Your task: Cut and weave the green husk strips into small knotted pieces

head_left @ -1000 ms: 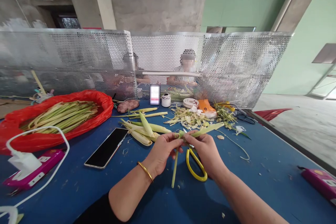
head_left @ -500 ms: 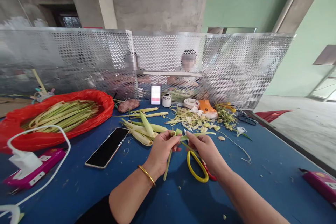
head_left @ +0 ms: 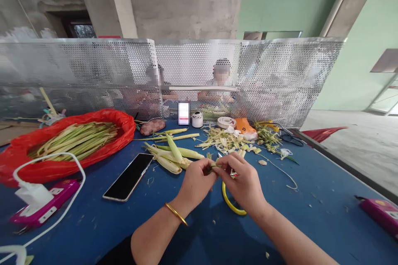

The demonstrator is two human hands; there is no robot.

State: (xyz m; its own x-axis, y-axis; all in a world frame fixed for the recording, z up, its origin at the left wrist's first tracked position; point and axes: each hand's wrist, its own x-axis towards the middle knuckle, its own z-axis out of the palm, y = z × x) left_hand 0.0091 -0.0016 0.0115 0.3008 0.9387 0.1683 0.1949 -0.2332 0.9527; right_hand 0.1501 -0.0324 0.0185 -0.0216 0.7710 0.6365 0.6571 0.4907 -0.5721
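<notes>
The fingers of the left hand (head_left: 196, 180) and right hand (head_left: 247, 180) pinch a green leaf strip (head_left: 213, 167) together, mid-counter (head_left: 298, 223). Its frayed tip points far; its long axis is mostly hidden. Left, a red bag (head_left: 126, 131) holds long stalks (head_left: 77, 138).

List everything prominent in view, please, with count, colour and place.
Held plant piece: one, green, centre
Leafy stalks: several, pale green, centre
Scissors: one, yellow-handled, centre
Plastic bag: one, red, left
Leaf strips: many, green, in bag
Smartphones: two, black left, white-lit rear
Power strips: two, magenta, both sides
Scraps: many, yellowish, rear
Jar: one, white, rear
Table: one, blue, foreground
Perforated partition: one, silver, rear
People: two, blurred, beyond partition
Left grip: one, ungloved, centre
Right grip: one, ungloved, centre
</notes>
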